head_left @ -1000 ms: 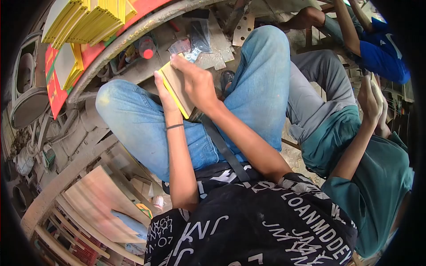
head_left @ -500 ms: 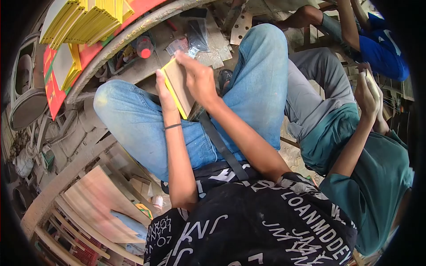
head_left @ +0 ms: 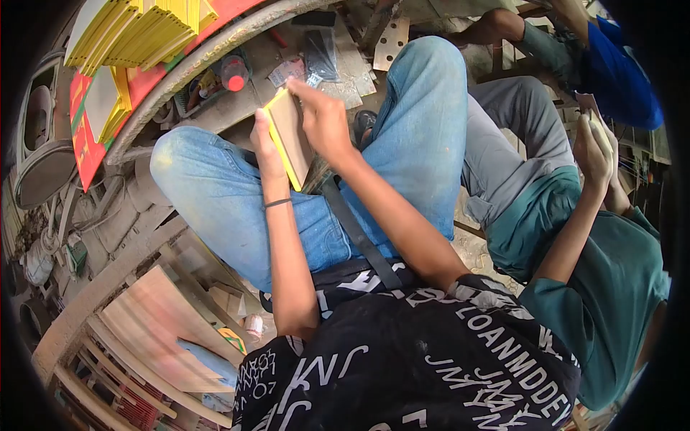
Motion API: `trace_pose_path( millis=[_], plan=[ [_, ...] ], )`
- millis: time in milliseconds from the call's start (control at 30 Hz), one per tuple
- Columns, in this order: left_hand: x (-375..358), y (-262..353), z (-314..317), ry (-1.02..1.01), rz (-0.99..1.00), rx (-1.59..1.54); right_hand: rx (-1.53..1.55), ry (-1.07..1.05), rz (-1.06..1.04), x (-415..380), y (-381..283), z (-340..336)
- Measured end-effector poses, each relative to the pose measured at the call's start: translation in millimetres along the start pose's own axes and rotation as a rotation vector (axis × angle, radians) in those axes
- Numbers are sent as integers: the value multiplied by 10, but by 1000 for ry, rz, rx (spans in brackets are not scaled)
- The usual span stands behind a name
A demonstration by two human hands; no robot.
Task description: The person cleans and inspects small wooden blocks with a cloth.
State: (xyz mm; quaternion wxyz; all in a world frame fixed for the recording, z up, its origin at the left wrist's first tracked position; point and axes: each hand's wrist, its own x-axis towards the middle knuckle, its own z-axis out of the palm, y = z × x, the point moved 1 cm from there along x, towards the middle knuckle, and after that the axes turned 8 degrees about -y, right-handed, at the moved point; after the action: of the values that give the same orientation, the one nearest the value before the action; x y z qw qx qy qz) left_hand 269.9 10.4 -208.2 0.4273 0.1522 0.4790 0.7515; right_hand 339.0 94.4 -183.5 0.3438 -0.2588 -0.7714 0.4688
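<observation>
A small flat wooden board [head_left: 289, 133] with bright yellow edges is tilted upright above my lap. My left hand [head_left: 268, 152] grips it along its left yellow edge, thumb pointing up. Over the right side of the board is my right hand [head_left: 325, 123], fingers bent and fingertips at the top corner. Whether a small piece lies under those fingers is hidden. A dark strap [head_left: 359, 241] runs across my lap below the board.
Stacks of yellow-edged boards [head_left: 136, 36] lie on a red sheet [head_left: 85, 154] at upper left. A red-capped bottle [head_left: 234, 77] and black packet [head_left: 320, 56] are ahead. A person in green [head_left: 596, 302] sits close at right, hands around a flat piece; another in blue [head_left: 622, 79] sits beyond.
My right hand has shifted slightly along the board's top edge; the board stays in my left hand. At right, a brownish piece now shows above the neighbour's hands, and the blue-clothed person's arm has moved.
</observation>
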Motion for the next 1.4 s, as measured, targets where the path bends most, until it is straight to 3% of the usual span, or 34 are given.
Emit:
trace_pose_path(
  millis=[33,100,167,233,333,367,433,500,567,600,767,800,900,933,967,1000,1133,1200,1400],
  plan=[
    [-28,53,89,-12,39,102,-16,8,78,36,68,-3],
    [10,-19,32,-25,18,-82,-57,28,75,-87,-50,-20],
    [53,-67,-88,-53,13,-115,-23,2,-83,-98,-234,-53],
    [10,-35,-60,-26,-29,-75,-24,27,-82,-57,4,-10],
    [22,-35,-29,-168,-12,-16,-57,8,185,-85,0,-59],
    [41,-12,-64,-152,-22,-11,-57,11,176,-59,-55,-66],
    [20,24,-82,-85,-91,-46,-43,37,-123,-87,-108,-48],
    [-82,127,70,-104,-104,-96,-191,15,-1,17,272,-87],
    [-104,276,185,-142,-114,-141,-18,27,248,44,231,-209],
    [-106,329,194,-142,-88,-206,141,-30,446,63,109,-266],
    [-70,308,105,-262,-49,-593,426,165,384,136,-20,-297],
    [-40,288,86,-537,-2,-965,469,182,372,128,-9,-304],
    [-21,253,33,-431,-6,-770,531,194,322,145,-13,-303],
    [-31,275,74,-430,-6,-772,516,73,382,133,-27,-302],
    [-43,287,100,-248,-1,-612,500,-48,443,119,-40,-296],
    [-52,311,127,-70,4,-450,411,-38,368,115,-50,-264],
    [-61,333,126,-69,9,-408,348,-29,316,105,6,-238],
    [-42,320,126,-8,4,-347,118,7,134,124,34,-237],
    [-23,282,140,-95,-29,-391,-88,-32,154,58,22,-214]
  ],
)
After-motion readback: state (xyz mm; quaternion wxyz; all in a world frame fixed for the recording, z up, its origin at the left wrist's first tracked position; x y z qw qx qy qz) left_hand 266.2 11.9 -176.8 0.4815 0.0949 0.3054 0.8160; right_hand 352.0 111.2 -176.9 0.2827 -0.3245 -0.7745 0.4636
